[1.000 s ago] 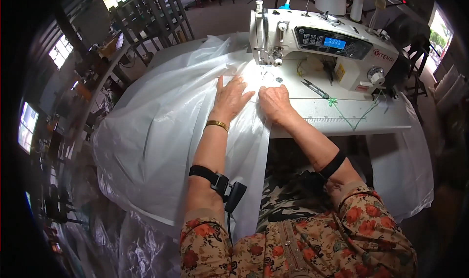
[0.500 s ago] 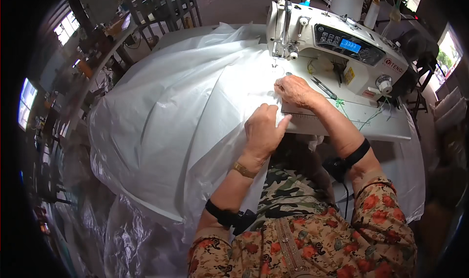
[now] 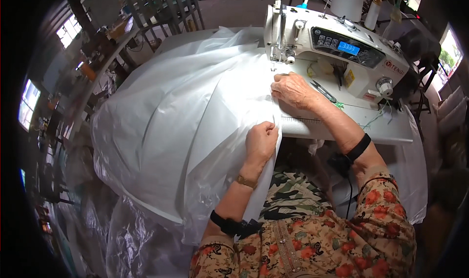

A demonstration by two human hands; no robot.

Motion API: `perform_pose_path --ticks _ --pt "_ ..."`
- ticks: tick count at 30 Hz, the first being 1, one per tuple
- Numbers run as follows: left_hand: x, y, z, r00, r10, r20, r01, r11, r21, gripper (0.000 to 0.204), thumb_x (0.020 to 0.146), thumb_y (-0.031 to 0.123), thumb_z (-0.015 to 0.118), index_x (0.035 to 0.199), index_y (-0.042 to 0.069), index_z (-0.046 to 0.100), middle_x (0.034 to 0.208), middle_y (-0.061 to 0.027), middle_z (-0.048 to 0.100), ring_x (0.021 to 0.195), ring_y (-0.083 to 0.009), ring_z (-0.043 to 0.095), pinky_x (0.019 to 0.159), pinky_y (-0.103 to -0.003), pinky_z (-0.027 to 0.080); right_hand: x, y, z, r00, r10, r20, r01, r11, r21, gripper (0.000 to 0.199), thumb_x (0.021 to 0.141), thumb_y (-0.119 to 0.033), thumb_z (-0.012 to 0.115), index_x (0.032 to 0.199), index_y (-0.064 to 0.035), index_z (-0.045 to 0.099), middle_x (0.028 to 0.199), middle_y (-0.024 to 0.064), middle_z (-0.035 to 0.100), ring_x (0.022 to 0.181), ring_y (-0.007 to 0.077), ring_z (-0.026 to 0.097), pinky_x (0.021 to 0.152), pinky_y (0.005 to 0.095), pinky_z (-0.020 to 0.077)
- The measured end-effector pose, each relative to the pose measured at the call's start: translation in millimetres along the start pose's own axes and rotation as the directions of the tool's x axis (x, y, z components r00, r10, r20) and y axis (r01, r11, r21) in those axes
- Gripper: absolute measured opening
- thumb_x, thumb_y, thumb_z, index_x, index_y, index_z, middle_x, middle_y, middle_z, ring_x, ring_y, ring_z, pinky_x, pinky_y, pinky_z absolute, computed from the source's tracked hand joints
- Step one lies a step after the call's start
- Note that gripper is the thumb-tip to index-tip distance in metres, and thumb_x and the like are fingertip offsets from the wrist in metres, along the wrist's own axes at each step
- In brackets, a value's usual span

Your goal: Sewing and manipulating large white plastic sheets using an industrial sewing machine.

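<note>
A large sheet of white, slightly see-through fabric (image 3: 185, 117) spreads over the left of the sewing table and hangs off its front. Its right edge runs up toward the needle of a white sewing machine (image 3: 351, 48). My right hand (image 3: 294, 91) pinches that edge just in front of the presser foot (image 3: 274, 67). Closer to my body, my left hand (image 3: 262, 140) grips the same edge between thumb and fingers, at the table's front. The stretch of edge between the hands looks nearly straight. My fingertips hide the exact spot of each pinch.
Thread snips (image 3: 324, 91) lie on the table (image 3: 337, 126) right of my right hand, near green thread ends (image 3: 339, 105). A printed ruler (image 3: 303, 120) runs along the front edge. White thread cones (image 3: 347, 2) stand behind the machine. Clear plastic sheeting (image 3: 132, 236) hangs at lower left.
My left hand has drawn back toward my body and closed on the fabric edge, its thumb no longer sticking out. My right hand has shifted slightly left, staying near the needle.
</note>
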State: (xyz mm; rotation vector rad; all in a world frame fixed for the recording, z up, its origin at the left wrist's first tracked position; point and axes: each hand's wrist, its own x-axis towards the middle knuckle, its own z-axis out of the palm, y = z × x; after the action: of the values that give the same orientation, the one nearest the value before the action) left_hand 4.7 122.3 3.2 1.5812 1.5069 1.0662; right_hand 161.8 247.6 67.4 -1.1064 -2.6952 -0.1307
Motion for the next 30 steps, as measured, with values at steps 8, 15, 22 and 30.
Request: perform_pose_path --ticks 8,15,22,30 --pt "-33.9 19.7 6.6 0.992 0.064 -0.107 -0.058 0.997 0.052 0.03 0.086 0.012 0.061 0.114 0.002 0.058 0.069 -0.0134 0.065 0.066 -0.033 0.065 0.065 -0.043 0.048 -21.8 -10.4 22.8 0.951 0.099 -0.292 -0.025 0.969 0.245 0.015 0.085 -0.021 0.067 0.083 -0.0061 0.066 0.094 0.0087 0.066 0.092 0.0275 0.062 0.083 0.0401 0.047" --pt "-27.8 6.8 1.4 0.913 0.408 0.02 -0.394 0.869 0.3 0.034 0.088 0.005 0.055 0.121 0.002 0.054 0.086 -0.0181 0.062 0.078 -0.0379 0.062 0.069 -0.046 0.048 -27.9 -11.0 30.5 0.941 0.139 -0.307 -0.064 0.968 0.242 0.023 0.083 -0.026 0.069 0.092 -0.0057 0.068 0.106 0.0091 0.068 0.101 0.0273 0.062 0.091 0.04 0.0446" --pt "9.1 25.5 -24.5 0.886 0.426 0.185 -0.462 0.77 0.44 0.04 0.086 0.007 0.059 0.125 -0.003 0.052 0.111 -0.0226 0.06 0.105 -0.0372 0.057 0.087 -0.045 0.047 -25.7 -5.7 39.0 0.942 0.15 -0.3 -0.116 0.985 0.127 0.029 0.087 -0.029 0.065 0.1 -0.0037 0.069 0.116 0.0114 0.067 0.114 0.0264 0.056 0.099 0.0424 0.0373" --pt "93.9 3.6 -63.0 0.869 0.49 0.069 -0.413 0.641 0.648 0.042 0.091 0.008 0.057 0.131 -0.003 0.051 0.147 -0.0225 0.04 0.134 -0.0383 0.041 0.111 -0.043 0.036 -22.7 -8.2 31.6 0.953 0.17 -0.25 -0.13 0.977 0.168 0.032 0.089 -0.028 0.063 0.109 -0.0032 0.067 0.121 0.0128 0.065 0.118 0.0269 0.052 0.101 0.0435 0.035"
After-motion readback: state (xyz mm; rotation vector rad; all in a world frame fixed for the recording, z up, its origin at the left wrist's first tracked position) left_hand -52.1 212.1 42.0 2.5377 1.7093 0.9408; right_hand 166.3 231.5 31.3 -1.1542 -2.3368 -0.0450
